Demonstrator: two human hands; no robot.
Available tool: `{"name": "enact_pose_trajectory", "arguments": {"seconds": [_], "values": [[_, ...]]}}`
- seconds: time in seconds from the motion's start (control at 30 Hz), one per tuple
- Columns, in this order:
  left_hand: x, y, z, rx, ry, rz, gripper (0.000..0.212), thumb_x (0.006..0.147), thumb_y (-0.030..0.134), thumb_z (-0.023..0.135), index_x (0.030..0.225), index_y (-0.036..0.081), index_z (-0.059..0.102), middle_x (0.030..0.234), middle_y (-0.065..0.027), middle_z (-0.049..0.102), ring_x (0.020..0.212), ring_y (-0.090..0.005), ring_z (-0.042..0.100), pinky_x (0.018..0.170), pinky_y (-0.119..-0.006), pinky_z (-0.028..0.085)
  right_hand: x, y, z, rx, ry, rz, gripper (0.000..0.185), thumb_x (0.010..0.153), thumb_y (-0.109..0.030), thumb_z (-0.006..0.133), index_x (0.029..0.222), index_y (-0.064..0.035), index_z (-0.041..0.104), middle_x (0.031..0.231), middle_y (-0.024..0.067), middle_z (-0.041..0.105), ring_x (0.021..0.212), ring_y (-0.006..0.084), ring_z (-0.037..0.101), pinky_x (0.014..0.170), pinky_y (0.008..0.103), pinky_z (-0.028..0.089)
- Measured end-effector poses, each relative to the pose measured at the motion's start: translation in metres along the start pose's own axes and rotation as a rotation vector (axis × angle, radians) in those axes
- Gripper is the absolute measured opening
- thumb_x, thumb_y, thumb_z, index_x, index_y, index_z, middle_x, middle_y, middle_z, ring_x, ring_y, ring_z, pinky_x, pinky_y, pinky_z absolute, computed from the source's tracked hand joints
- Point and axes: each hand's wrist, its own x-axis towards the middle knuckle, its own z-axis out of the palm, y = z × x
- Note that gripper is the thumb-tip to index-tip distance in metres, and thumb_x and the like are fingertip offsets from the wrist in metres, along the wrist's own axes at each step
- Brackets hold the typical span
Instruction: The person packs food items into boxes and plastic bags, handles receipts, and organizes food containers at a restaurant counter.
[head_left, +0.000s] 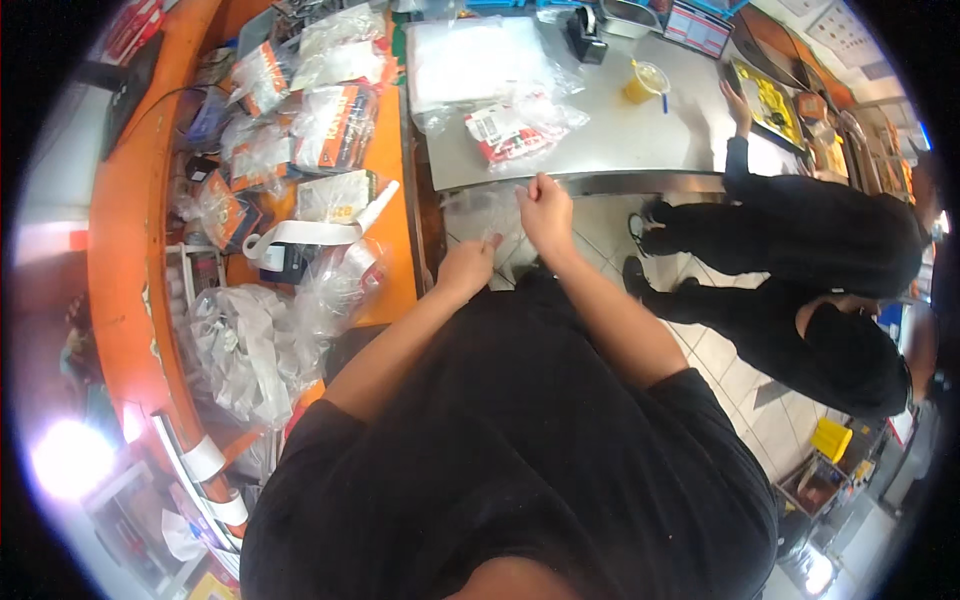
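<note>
Between my two hands stretches a clear plastic bag (487, 210), in front of the metal counter's edge. My left hand (466, 268) pinches its lower part near the thumb. Higher up and to the right, my right hand (546, 214) has its fingers closed on the bag's other side. Just beyond, a red and white package in clear plastic (510, 139) lies on the metal counter (622, 154). Behind it rests a stack of clear plastic bags (476, 64).
Wrapped packs (330, 127) and a white strap (315, 234) cover the orange counter (397, 262) at left. A tape dispenser (589, 37) and a cup of yellow drink (646, 84) stand on the metal counter. Two people in black (810, 225) stand at right.
</note>
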Motion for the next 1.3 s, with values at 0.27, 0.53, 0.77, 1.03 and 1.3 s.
{"name": "enact_pose_trajectory", "arguments": {"seconds": [0.27, 0.53, 0.77, 1.03, 1.3], "values": [[0.038, 0.056, -0.033, 0.182, 0.547, 0.289, 0.044, 0.100, 0.036, 0.051, 0.082, 0.000, 0.069, 0.084, -0.0262, 0.067, 0.085, -0.0470, 0.064, 0.076, -0.053, 0.050, 0.042, 0.021, 0.006, 0.007, -0.075, -0.128, 0.031, 0.092, -0.015, 0.068, 0.077, -0.0060, 0.042, 0.065, 0.0125, 0.051, 0.060, 0.0242, 0.055, 0.059, 0.0382, 0.046], [0.059, 0.174, -0.039, -0.331, 0.430, 0.283, 0.025, 0.097, 0.028, 0.063, 0.103, 0.004, 0.064, 0.086, -0.0147, 0.068, 0.081, -0.0303, 0.065, 0.074, -0.043, 0.049, 0.104, -0.021, -0.068, 0.457, -0.309, 0.141, 0.022, 0.096, -0.025, 0.068, 0.093, -0.0054, 0.059, 0.071, 0.0019, 0.059, 0.061, 0.0091, 0.054, 0.052, 0.0269, 0.044], [0.075, 0.251, -0.040, -0.993, 0.288, 0.180, 0.022, 0.092, 0.021, 0.073, 0.096, 0.002, 0.063, 0.081, -0.0005, 0.063, 0.069, -0.0112, 0.060, 0.058, -0.029, 0.046, 0.174, -0.030, -0.113, 0.576, -0.543, 0.159, 0.037, 0.100, -0.038, 0.063, 0.085, -0.0045, 0.062, 0.066, 0.0015, 0.057, 0.061, 0.0098, 0.056, 0.051, 0.0255, 0.041], [0.080, 0.273, -0.022, -0.502, 0.755, 0.263, 0.025, 0.093, 0.018, 0.072, 0.083, 0.003, 0.054, 0.072, -0.0017, 0.057, 0.059, -0.0095, 0.054, 0.050, -0.028, 0.043, 0.205, -0.042, -0.115, 0.569, -0.685, 0.111, 0.042, 0.101, -0.038, 0.061, 0.077, -0.0044, 0.063, 0.066, 0.0000, 0.057, 0.057, 0.0095, 0.052, 0.053, 0.0259, 0.040], [0.065, 0.229, -0.060, -0.554, 0.934, 0.353, 0.013, 0.097, 0.016, 0.060, 0.097, 0.004, 0.055, 0.092, -0.0159, 0.062, 0.078, -0.0285, 0.064, 0.065, -0.041, 0.054, 0.197, -0.068, -0.079, 0.009, -0.493, -0.508, 0.021, 0.093, -0.017, 0.063, 0.097, 0.0008, 0.074, 0.075, 0.0215, 0.067, 0.065, 0.0298, 0.062, 0.065, 0.0418, 0.049]]}}
